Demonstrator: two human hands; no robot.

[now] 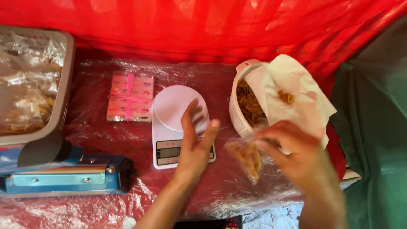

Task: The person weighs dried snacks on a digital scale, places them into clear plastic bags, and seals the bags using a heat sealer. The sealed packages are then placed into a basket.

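At the bench's left edge, a grey tray (63, 85) of bagged chips; below it, near the front left corner, a blue heat sealer (63, 174). Farther along, toward the back edge, a pink packet stack (129, 103) tied with ribbon, just beside a white scale (178, 127) at mid-bench. Over the scale's display, left hand (196, 144) open, fingers spread, gripping nothing. To its right, right hand (296, 157) closed on the neck of a clear bag (248, 159) of chips, held off the bench between scale and white colander (237, 114); blurred, so exact grip hard to tell. Colander lined with paper (296, 97), more chips inside, near the right edge. Best practice, by the look of it: bag set square on the platter, left hand clear of it, neck kept pinched to stop spills.
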